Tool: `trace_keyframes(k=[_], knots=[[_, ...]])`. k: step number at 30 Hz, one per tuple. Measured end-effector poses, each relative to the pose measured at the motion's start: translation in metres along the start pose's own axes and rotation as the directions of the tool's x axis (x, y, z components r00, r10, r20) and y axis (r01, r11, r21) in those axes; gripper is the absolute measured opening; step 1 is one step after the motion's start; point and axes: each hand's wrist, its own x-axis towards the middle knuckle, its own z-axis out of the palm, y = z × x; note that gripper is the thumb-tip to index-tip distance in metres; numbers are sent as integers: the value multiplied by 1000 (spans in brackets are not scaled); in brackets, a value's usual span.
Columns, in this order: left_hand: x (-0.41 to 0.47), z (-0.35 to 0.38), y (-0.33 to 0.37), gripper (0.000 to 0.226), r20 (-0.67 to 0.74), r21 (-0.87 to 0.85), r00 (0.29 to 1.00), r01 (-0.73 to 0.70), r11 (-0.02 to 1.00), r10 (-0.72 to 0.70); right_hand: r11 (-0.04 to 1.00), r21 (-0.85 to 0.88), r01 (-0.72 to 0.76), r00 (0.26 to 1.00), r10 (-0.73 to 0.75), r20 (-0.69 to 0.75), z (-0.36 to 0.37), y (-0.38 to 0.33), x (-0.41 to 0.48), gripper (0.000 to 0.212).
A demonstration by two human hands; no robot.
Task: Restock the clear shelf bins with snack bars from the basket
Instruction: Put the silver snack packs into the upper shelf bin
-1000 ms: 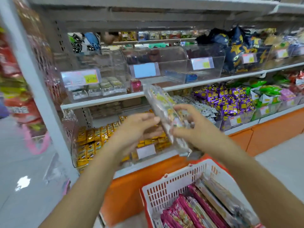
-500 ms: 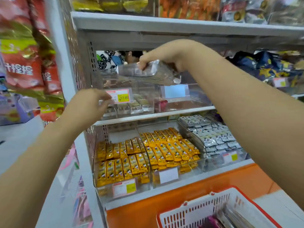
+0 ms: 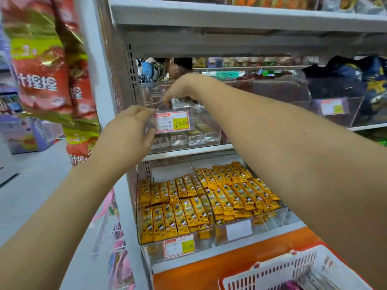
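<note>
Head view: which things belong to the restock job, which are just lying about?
Job: clear bin with the 17.80 tag, left hand gripping its front, right hand holding a clear-wrapped pack in it, basket.
Lying about: yellow bars below, red hanging bags, dark starry bags.

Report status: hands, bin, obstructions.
Left hand grips clear bin at front corner. Right hand inside bin, on clear-wrapped pack, grip unclear. Nothing visible blocking the opening.

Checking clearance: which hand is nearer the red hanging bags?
Left. The left hand grips the clear bin beside the red bags; the right hand reaches into that bin, farther right.
</note>
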Motion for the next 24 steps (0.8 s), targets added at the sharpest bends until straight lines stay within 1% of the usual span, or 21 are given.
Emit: trace_keyframes(k=[2, 3, 6, 7, 10, 12, 14, 15, 16, 17, 18, 19, 20, 21, 22, 23, 24], knots=[[1, 1, 0, 46, -4, -1, 1000, 5, 1000, -5, 997, -70, 29, 999, -31, -27, 3, -3, 3, 18], [1, 1, 0, 47, -6, 0, 1000, 9, 1000, -9, 996, -89, 33, 999, -34, -11, 4, -4, 4, 21], [0, 0, 1, 47, -11, -5, 1000, 17, 1000, -17, 977, -211, 29, 988, 4, 157, 13, -5, 5, 47], [-1, -1, 2, 47, -13, -7, 1000, 16, 1000, -16, 965, -259, 43, 979, 12, 205, 15, -4, 4, 49], [-2, 1, 3, 48, -13, -7, 1000, 9, 1000, -9, 969, -242, 56, 964, 10, 264, 14, -2, -4, 47], [-2, 3, 2, 49, -1, -8, 1000, 13, 1000, -13, 982, -175, 74, 961, -23, 277, 12, 0, -5, 49], [-5, 8, 4, 49, -11, -34, 1000, 26, 999, -26, 997, -57, 43, 978, -30, 206, 9, 6, -6, 41], [-7, 10, 7, 47, -37, -60, 999, 31, 998, -33, 997, -52, 64, 988, -56, 145, 8, 10, -9, 31], [-10, 13, 11, 44, -81, -95, 996, 29, 995, -36, 991, -96, 98, 994, -92, 59, 6, 13, -13, 22], [-14, 16, 18, 38, -135, -138, 990, 17, 990, -36, 980, -147, 134, 988, -144, -58, 4, 17, -18, 20], [-18, 19, 26, 30, -187, -188, 982, 1, 982, -37, 969, -182, 166, 963, -199, -180, 3, 21, -26, 24], [-22, 21, 35, 22, -218, -236, 975, -12, 972, -41, 964, -183, 194, 922, -242, -301, 3, 25, -36, 32], [-27, 25, 44, 23, -226, -272, 973, -17, 962, -47, 955, -192, 226, 870, -287, -401, 3, 30, -46, 39], [-32, 28, 54, 32, -213, -300, 976, -17, 954, -50, 946, -209, 249, 823, -320, -470, 4, 36, -59, 43], [-38, 32, 64, 39, -185, -331, 982, -17, 944, -47, 946, -203, 254, 808, -323, -493, 6, 43, -71, 44], [-44, 37, 76, 44, -149, -367, 988, -17, 930, -41, 950, -168, 265, 821, -313, -478, 10, 54, -84, 45], [-50, 43, 86, 47, -109, -398, 994, -18, 917, -28, 957, -124, 263, 850, -290, -440, 16, 65, -96, 46]])
